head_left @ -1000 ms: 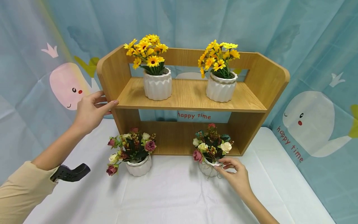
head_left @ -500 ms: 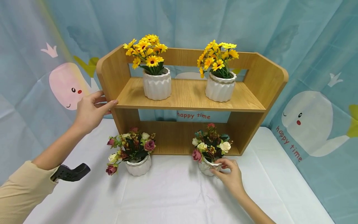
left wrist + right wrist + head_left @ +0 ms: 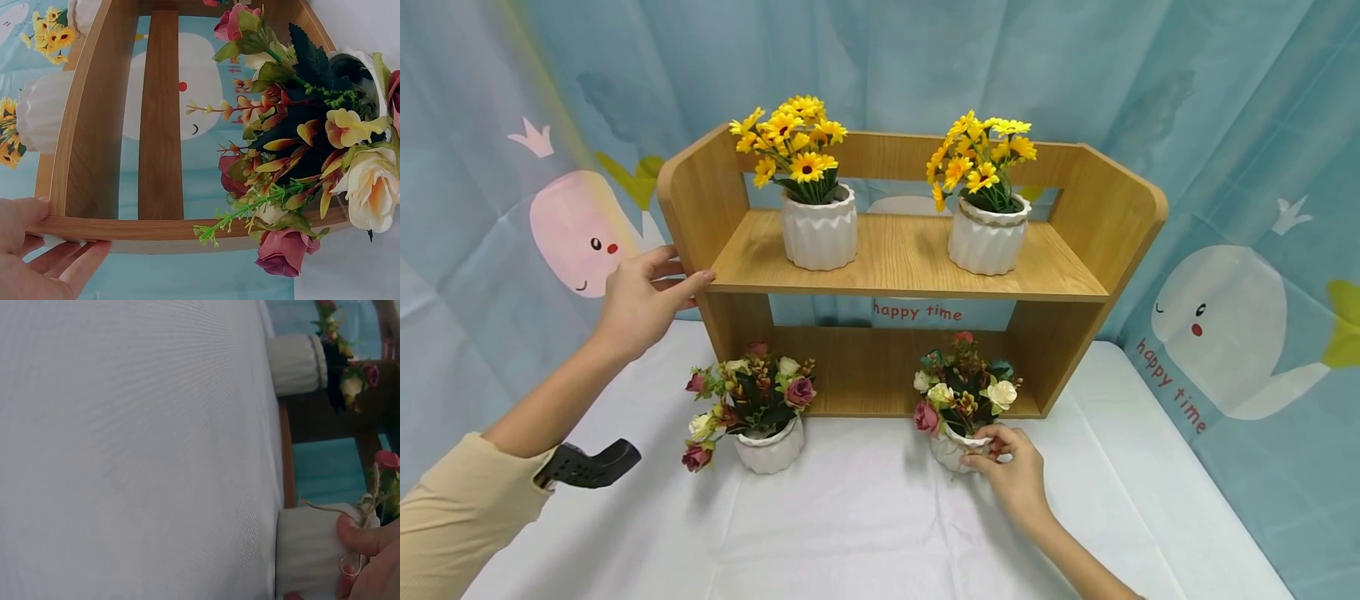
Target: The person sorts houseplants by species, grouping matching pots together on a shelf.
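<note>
Two pots (image 3: 818, 237) on shelf (image 3: 910, 267); two pots (image 3: 770, 452) before it.

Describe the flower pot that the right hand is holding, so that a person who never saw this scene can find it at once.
Start from the two-tier wooden shelf on the white tablecloth. Two small white ribbed pots of mixed pink and cream roses stand on the cloth before its lower opening. It is the right-hand rose pot, touched by the right hand; unlike the left rose pot, thin twine hangs at its rim.

Bare tablecloth (image 3: 865, 525) before shelf (image 3: 910, 275), two rose pots (image 3: 771, 450)
</note>
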`<state>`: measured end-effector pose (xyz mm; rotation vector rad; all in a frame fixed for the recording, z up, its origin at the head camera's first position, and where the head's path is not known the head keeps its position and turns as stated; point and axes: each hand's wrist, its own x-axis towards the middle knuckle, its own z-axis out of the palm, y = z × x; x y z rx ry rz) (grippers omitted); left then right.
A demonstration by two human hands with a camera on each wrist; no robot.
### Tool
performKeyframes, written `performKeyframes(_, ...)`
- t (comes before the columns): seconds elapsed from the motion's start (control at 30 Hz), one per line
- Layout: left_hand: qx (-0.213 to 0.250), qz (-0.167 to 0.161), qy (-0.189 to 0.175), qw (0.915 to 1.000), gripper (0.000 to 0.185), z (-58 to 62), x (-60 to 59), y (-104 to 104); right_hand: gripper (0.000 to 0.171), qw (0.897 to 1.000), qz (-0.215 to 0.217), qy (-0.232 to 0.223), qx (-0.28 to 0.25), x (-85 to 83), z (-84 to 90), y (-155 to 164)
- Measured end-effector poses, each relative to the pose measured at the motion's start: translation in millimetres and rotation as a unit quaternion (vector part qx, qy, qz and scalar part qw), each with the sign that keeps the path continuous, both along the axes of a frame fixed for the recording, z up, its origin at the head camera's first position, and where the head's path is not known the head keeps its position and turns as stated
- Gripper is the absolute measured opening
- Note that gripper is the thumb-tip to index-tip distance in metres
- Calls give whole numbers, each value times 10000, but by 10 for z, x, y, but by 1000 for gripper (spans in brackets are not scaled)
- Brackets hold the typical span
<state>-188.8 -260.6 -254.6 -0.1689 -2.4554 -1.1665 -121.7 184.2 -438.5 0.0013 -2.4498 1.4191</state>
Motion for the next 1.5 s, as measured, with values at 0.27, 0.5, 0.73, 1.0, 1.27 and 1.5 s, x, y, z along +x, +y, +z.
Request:
performKeyframes(0.27,-8,-25,-17,10000,54,-8,-19,-3,29,9997,-52,-27,221,-14,10,13)
performKeyframes(0.5,-21,1,21,10000,54,1,-6,-10,29,9994,50,6,335,-22,78,12)
performKeyframes(0.73,-24,-6,49,10000,54,5,3,-17,27,9990,195,-48,400,-45,136,-18)
performKeyframes(1.0,93,-83,-66,9999,55,0,-9,-13,28,9986,339,100,399,-92,237,-90)
performKeyframes(1.27,46,-61,-101,9999,56,6,-5,-6,27,9976,490,384,299,-206,366,-223)
performKeyframes(1.5,26,-75,-125,9999,56,13,-7,-2,26,9974,590,344,207,-341,461,-353)
